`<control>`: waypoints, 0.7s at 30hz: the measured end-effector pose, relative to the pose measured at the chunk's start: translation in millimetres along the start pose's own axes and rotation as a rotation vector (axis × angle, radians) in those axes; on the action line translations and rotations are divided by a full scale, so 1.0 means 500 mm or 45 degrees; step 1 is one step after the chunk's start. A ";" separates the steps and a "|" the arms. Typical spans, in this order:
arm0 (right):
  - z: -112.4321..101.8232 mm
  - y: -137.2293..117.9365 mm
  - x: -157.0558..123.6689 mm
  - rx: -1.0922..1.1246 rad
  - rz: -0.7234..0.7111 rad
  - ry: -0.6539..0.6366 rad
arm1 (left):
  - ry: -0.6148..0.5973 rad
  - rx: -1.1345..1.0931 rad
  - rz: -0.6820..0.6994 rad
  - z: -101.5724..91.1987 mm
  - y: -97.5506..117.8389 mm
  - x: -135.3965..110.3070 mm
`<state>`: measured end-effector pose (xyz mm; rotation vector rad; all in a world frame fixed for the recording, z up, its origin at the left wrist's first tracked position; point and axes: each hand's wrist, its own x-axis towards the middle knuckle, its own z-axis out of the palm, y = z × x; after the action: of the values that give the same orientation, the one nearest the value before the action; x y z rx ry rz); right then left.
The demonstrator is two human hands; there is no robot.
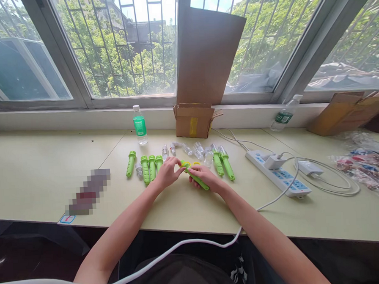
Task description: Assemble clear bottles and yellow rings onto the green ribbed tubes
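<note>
My right hand (204, 177) is closed around a green plastic handle (200, 182) that lies slanted over the table. My left hand (168, 171) pinches the yellow-green top end of that same handle (184, 164). Left of my hands lie several more green handles (145, 167) in a row. Behind my hands are several small clear bottles (190, 150). Two green handles with clear tops (222, 161) lie to the right of my right hand.
A green-labelled water bottle (139, 125) and an open cardboard box (194, 119) stand by the window sill. A white power strip (278, 172) with a charger and cables lies at right. Plastic packets (365, 162) are far right. A white cable (151, 264) crosses below the table edge.
</note>
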<state>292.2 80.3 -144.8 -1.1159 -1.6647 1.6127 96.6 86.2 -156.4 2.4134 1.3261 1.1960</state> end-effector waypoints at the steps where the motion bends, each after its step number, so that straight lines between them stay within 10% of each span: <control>1: 0.000 0.000 0.000 -0.005 0.005 0.008 | -0.004 0.003 -0.003 0.000 0.000 0.000; 21: 0.002 -0.003 -0.001 -0.005 0.034 0.027 | -0.028 0.006 -0.021 -0.002 -0.001 0.000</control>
<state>291.1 79.5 -143.7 -1.1577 -1.6471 1.6089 95.7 85.9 -156.1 2.4067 1.3418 1.1601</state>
